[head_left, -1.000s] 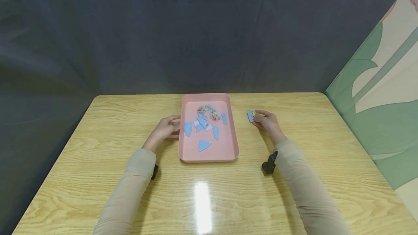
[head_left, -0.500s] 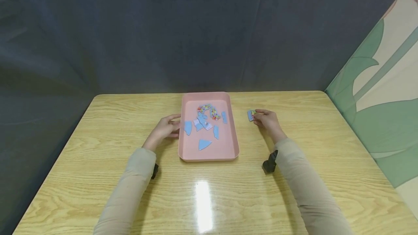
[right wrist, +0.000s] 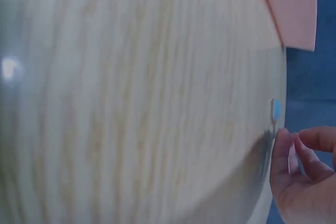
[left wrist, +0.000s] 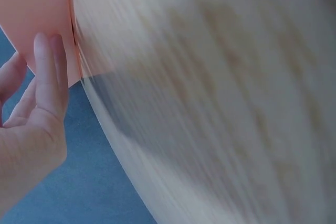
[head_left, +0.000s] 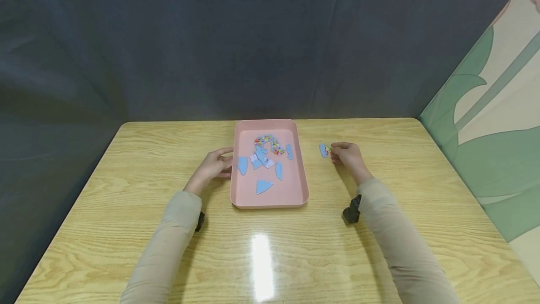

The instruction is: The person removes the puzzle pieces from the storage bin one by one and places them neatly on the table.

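Observation:
In the head view, a pink tray (head_left: 291,196) holds several light blue puzzle pieces, some with a multicoloured pattern (head_left: 276,147). Against the tray's left side rests my left hand (head_left: 212,165); the left wrist view shows its fingers (left wrist: 46,72) extended along the pink wall. Right of the tray, a blue puzzle piece (head_left: 323,150) with a multicoloured patch lies on the table. My right hand (head_left: 348,157) has its fingertips at that piece's right edge. The right wrist view shows the piece (right wrist: 275,109) flat on the wood, beyond the thumb and fingers, which stand slightly apart.
A light wood table (head_left: 168,238) spreads around the tray. Dark cloth (head_left: 270,46) hangs behind its far edge, and a green and cream patterned panel (head_left: 498,154) stands on the right. Black wrist cameras (head_left: 351,211) sit below both hands.
My right hand has drawn back slightly to the right, so more of the puzzle piece shows beside the fingers. The piece, the tray and my left hand stay in place.

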The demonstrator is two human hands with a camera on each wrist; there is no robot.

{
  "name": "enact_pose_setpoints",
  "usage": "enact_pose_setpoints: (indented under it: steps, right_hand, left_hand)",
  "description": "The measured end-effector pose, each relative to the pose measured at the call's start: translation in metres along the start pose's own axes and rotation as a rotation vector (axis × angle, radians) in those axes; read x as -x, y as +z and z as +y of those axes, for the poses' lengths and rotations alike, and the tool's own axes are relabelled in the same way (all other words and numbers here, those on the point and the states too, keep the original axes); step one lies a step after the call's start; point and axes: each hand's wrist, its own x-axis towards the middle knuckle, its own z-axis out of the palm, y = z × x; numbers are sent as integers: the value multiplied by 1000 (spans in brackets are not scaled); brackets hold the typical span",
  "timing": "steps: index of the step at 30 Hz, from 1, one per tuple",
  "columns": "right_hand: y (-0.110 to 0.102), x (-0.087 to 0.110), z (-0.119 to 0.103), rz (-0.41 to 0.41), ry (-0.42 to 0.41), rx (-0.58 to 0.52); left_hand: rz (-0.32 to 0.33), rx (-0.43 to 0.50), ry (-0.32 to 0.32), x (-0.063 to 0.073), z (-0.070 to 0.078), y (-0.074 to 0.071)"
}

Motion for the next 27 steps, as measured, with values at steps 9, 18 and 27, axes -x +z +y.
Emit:
enact_pose_setpoints:
  steps: [9, 18, 27]
  right_hand:
    - [27, 9, -25, -38, -98, 67]
    - [70, 24, -41, -160, -204, 136]
    - [107, 38, -38, -338, -300, 260]
  left_hand:
    - [20, 34, -10, -1, 2, 0]
    - [46, 51, -32, 0, 2, 2]
    - [59, 61, -51, 5, 5, 0]
